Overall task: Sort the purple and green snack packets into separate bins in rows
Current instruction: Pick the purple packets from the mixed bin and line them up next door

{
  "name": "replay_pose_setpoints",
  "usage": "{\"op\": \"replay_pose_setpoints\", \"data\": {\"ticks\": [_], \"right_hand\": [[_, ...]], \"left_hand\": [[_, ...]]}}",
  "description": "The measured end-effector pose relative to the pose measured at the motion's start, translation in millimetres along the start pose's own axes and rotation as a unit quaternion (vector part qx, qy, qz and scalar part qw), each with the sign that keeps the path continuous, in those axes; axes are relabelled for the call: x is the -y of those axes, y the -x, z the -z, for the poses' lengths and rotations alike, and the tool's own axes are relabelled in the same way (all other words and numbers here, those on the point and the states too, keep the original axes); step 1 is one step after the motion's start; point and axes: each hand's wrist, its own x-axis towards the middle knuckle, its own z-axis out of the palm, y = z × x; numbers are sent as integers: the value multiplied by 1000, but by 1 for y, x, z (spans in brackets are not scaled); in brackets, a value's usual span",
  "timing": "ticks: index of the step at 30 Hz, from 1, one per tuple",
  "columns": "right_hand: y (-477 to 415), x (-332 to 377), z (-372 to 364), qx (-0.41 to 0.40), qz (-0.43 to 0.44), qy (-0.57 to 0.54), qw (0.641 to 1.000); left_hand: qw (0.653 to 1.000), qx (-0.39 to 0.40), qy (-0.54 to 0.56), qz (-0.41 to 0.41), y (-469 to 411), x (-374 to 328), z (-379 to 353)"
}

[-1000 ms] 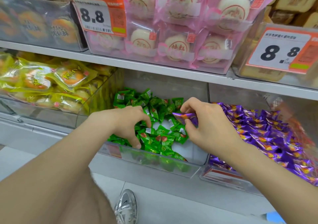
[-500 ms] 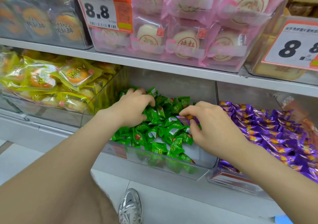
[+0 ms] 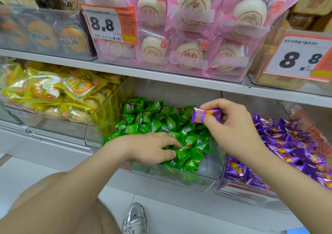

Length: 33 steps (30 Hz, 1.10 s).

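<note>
green packets (image 3: 158, 125): heaped in clear middle bin (image 3: 206, 178) | purple packets (image 3: 294, 143): piled in bin right of it | one purple packet (image 3: 204, 115): lifted above the green heap

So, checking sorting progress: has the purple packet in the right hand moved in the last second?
Yes. The purple packet, pinched by the right hand, has lifted off the pile in the green bin.

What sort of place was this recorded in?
Most likely a shop's snack aisle: price tags reading 8.8 on clear bins, on tiered shelves, filled with loose green packets and purple packets.
</note>
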Motion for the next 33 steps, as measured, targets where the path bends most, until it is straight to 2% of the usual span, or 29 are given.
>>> {"op": "replay_pose_setpoints", "data": {"ticks": [3,4,6,7,9,11,14,16,18,20,22,26,33], "right_hand": [[3,-4,15,-9,-38,-46,998],[4,-6,21,-7,-43,-45,998],[9,-7,32,8,-58,-65,996],[12,-7,38,21,-64,-81,994],[18,-6,48,62,-68,-119,989],[26,-5,59,84,-66,-151,983],[31,-12,81,83,-63,-138,985],[32,-19,106,125,-80,-124,981],[34,-33,133,142,-88,-79,983],[34,-53,158,102,-71,37,991],[35,-76,180,59,-46,186,980],[39,-106,213,67,-67,312,945],[45,-150,221,141,-87,351,922]], "left_hand": [[992,-117,-35,33,-1,-6,-1],[984,-175,-12,14,-2,-10,0],[954,-272,110,-64,-4,-25,3],[931,-290,200,-98,-7,-34,5],[880,-280,356,-140,-11,-56,6],[851,-301,397,-165,-17,-76,4],[851,-326,360,-200,-25,-101,1],[863,-328,316,-218,-29,-116,-2],[873,-370,214,-236,-34,-130,-9],[869,-429,58,-241,-41,-144,-17],[864,-435,-36,-251,-48,-159,-23],[872,-398,-79,-275,-62,-185,-33],[890,-368,-88,-256,-78,-201,-43]]}}
